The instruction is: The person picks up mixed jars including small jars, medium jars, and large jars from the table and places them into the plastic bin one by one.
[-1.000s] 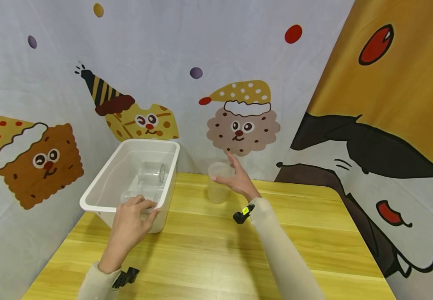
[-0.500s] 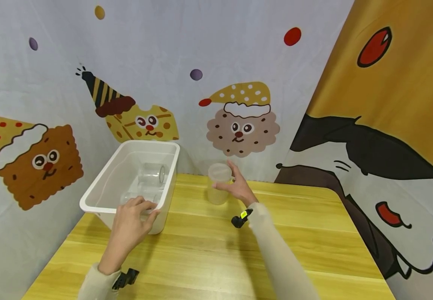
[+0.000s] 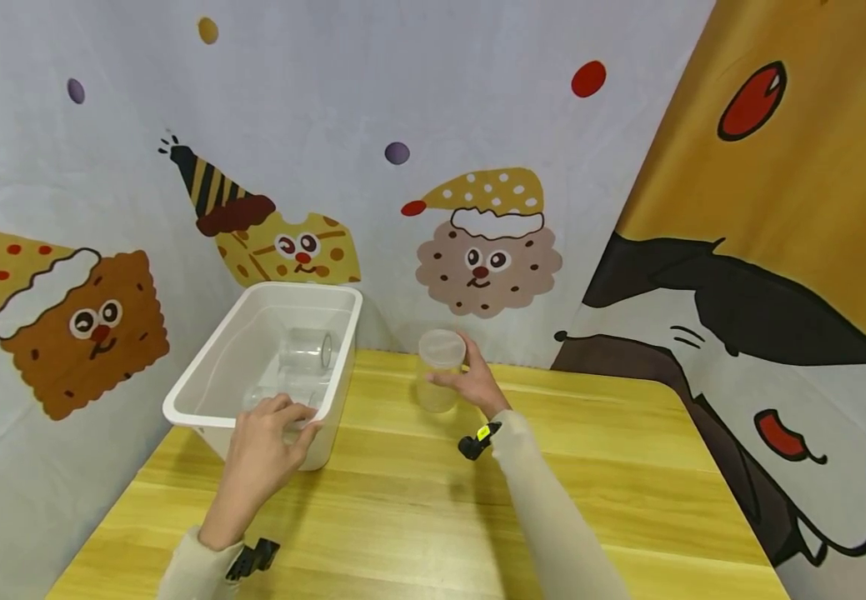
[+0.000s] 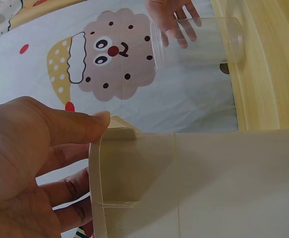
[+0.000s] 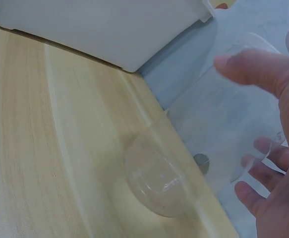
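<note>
My left hand [image 3: 263, 450] grips the front rim of a white plastic bin [image 3: 191, 367], with the thumb over the edge in the left wrist view. Inside the bin lie clear cylindrical jars [image 3: 303, 348], partly hidden by its wall and that hand. To the right, a clear lidded jar [image 3: 436, 398] stands upright on the wooden table [image 3: 402, 500]. My right hand [image 3: 480, 385] holds this jar from its right side, thumb across the near face. Through the clear wall, the right wrist view shows the other fingers on the far side.
A wall cloth [image 3: 312, 92] printed with cartoon snacks hangs right behind the table's back edge. Another printed cloth [image 3: 815, 192], orange at the top, hangs on the right. The bin stands at the table's left back, left of the standing jar.
My right hand has come down and closed around the standing jar, its fingers lower than before. The left hand has stayed on the bin's rim.
</note>
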Motion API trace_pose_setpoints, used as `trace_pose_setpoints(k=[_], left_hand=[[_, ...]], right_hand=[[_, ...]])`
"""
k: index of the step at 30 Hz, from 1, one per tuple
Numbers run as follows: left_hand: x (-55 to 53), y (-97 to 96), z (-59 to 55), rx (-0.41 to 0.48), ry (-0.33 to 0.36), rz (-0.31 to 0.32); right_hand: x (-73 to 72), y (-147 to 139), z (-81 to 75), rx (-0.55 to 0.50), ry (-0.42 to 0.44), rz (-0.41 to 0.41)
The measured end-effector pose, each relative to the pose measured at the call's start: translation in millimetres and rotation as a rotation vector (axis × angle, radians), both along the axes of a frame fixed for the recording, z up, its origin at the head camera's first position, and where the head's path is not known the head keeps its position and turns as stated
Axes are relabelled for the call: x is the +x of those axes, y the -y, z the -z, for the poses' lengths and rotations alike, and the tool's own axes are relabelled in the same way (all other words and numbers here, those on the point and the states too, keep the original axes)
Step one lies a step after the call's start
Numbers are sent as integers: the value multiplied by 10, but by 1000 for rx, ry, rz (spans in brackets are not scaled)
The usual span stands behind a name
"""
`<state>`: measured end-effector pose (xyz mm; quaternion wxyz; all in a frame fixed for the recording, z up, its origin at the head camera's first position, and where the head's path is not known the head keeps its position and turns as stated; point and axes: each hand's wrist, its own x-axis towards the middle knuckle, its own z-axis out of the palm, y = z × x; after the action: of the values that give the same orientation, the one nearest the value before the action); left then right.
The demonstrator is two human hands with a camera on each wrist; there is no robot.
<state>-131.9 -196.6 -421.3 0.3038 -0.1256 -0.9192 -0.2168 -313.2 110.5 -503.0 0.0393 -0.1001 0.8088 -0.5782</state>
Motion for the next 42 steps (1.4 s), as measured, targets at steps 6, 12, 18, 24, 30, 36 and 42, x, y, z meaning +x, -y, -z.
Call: trace_pose_setpoints(k=[6,12,18,24,30,36,42], left_hand=[[-7,8,4,-10,-14,11],[-2,9,8,-10,-30,12],[4,1,21,-10,-23,8],[15,-3,22,-1,-18,3],[2,-7,5,-1,-18,12],[-11,-3,8,1,-8,4],[-24,-1,12,0,-7,5]], right_hand=[[33,19,-21,-15,21,-3],[25,37,-20,20,13,2],[144,40,-239,44,38,-12],[132,24,-293,79,14,-7],[57,29,-249,107,-60,9],[66,68,-336,90,-110,-14],[71,85,-440,106,-134,-39]])
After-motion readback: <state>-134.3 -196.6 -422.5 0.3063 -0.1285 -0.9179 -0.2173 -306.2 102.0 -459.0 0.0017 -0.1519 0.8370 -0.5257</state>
